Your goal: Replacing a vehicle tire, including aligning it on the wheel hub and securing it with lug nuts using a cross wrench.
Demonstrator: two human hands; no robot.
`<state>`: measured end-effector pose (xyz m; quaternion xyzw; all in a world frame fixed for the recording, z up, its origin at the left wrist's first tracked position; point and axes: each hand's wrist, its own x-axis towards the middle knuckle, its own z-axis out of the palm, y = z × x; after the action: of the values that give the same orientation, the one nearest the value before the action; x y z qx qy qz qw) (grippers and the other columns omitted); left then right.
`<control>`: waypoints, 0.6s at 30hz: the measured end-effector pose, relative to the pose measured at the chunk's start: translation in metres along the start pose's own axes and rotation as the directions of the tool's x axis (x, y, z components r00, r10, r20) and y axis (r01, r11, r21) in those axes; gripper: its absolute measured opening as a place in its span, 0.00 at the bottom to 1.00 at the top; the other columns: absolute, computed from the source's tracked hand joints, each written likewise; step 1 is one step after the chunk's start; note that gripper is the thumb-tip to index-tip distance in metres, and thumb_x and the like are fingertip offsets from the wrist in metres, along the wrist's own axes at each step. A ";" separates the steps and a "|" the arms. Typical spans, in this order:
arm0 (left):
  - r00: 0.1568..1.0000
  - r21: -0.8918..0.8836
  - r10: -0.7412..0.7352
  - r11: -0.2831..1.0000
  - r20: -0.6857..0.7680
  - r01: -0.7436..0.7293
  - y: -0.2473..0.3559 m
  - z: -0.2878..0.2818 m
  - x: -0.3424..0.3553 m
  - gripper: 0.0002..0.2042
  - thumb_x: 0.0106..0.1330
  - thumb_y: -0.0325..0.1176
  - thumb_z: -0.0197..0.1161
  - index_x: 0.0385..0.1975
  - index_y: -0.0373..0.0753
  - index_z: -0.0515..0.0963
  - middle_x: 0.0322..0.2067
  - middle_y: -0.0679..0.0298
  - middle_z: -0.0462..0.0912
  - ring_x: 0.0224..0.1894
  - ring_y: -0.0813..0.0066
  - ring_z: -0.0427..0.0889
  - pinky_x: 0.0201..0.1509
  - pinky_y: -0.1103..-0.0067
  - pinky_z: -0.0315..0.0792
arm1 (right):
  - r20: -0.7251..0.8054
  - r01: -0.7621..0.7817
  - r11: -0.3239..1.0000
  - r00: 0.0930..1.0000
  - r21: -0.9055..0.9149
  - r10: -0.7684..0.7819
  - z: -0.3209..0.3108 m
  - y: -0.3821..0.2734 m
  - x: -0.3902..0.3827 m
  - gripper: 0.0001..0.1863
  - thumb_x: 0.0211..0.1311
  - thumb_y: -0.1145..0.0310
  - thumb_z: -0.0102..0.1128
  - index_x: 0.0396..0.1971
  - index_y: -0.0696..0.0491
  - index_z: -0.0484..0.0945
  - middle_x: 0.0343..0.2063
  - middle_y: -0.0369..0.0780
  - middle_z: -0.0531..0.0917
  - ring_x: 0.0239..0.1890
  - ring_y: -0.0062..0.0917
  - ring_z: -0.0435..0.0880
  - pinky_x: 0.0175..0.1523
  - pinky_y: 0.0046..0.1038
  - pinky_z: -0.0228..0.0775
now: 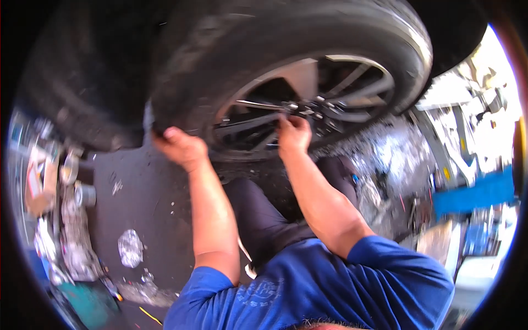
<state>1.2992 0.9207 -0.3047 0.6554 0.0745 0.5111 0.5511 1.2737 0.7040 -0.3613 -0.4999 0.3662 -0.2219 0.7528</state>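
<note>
so far the wheel sits on the car; left hand grips the tyre's lower edge, right hand closes on a wrench at the hub, nuts apparently unfinished.

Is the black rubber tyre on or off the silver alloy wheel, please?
On: the black rubber tyre wraps the silver alloy wheel fully around its visible rim.

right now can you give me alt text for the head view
A person's left hand grips the black rubber tyre of a silver spoked alloy wheel, while the right hand reaches into the hub. Dark stained floor lies below, with blurred clutter at the left.
</note>
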 end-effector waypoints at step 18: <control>0.996 0.270 -0.007 0.962 -0.084 0.029 0.013 -0.013 0.002 0.46 0.58 0.73 0.45 0.58 0.30 0.64 0.56 0.42 0.66 0.58 0.43 0.66 0.62 0.57 0.58 | 0.231 -0.280 0.941 0.944 0.191 0.234 -0.008 -0.003 0.018 0.10 0.73 0.64 0.44 0.40 0.54 0.72 0.32 0.39 0.77 0.29 0.25 0.77 0.28 0.21 0.69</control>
<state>1.2841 0.9258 -0.2944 0.7022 0.1723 0.5178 0.4573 1.2792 0.6854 -0.3665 -0.3805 0.3221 -0.1078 0.8601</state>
